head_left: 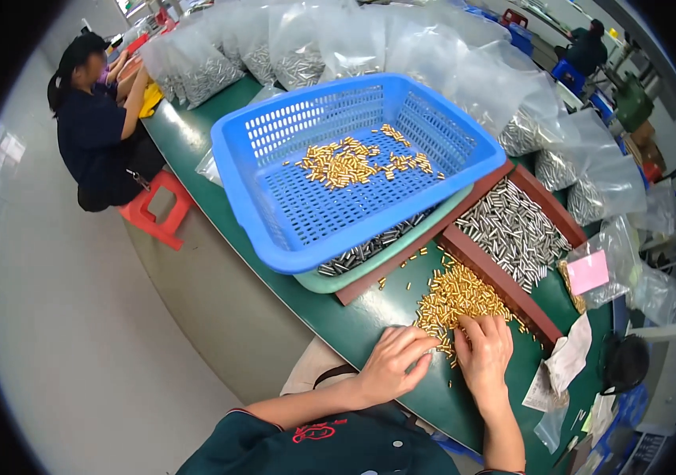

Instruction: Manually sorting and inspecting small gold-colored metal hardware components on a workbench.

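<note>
A heap of small gold-coloured metal cylinders [461,297] lies on the green tabletop [338,309] before me. At its near left edge is my left hand [393,366], fingers curled in with the thumb close by; anything within them is too small to make out. My right hand [486,352] touches the near side of the heap with bent fingers, closed around something I cannot make out. More gold cylinders [342,162] lie in a blue perforated basket [271,257] beyond my hands. Silver cylinders [512,226] fill a wood-framed section right of the gold heap.
Under the blue basket sits a green tub [330,285] of dark metal pieces. Reddish-brown wooden strips [504,289] divide the tabletop. Clear bags of metal pieces [298,51] line the far edge. A pink label [588,271] and crumpled paper [569,356] lie right. A person [96,119] sits far left.
</note>
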Tool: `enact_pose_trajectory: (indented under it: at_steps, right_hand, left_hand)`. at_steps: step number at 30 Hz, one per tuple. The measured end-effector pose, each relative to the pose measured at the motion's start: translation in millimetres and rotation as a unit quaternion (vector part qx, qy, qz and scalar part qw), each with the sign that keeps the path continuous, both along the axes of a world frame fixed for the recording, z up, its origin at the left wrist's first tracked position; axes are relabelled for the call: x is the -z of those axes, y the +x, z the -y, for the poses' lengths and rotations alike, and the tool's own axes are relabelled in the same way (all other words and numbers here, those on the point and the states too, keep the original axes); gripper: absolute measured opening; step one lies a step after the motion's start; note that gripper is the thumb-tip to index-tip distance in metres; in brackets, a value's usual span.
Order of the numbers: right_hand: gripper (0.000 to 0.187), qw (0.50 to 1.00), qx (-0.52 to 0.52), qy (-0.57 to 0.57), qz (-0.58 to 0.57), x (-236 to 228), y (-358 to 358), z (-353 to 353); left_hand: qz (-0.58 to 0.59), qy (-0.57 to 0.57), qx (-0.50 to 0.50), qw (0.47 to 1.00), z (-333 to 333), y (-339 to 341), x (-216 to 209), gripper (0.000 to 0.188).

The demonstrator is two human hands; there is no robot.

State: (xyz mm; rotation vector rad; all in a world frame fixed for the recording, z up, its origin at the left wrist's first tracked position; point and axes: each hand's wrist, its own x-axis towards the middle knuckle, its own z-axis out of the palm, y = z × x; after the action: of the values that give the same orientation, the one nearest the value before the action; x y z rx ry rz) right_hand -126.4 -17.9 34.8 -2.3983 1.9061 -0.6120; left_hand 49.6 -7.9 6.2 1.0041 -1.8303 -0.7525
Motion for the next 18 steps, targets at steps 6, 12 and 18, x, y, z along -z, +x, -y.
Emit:
enact_pose_trajectory:
  at_steps: [6, 12, 18]
  right_hand:
    - [0.018, 1.0, 0.003, 0.012, -0.021, -1, 8, 8]
    - [0.017, 0.999, 0.035, 0.01, -0.035, 0, 14, 7]
    - [0.011, 0.998, 0.034, -0.03, 0.031, 17, 0, 9]
  left_hand:
    - [-0.04, 0.026, 0.004, 0.999, 3, 7, 4, 0.023]
    - [-0.05, 0.026, 0.023, 0.998, 0, 7, 4, 0.02]
    - [-0.04, 0.0, 0.004, 0.999, 4, 3, 1, 0.017]
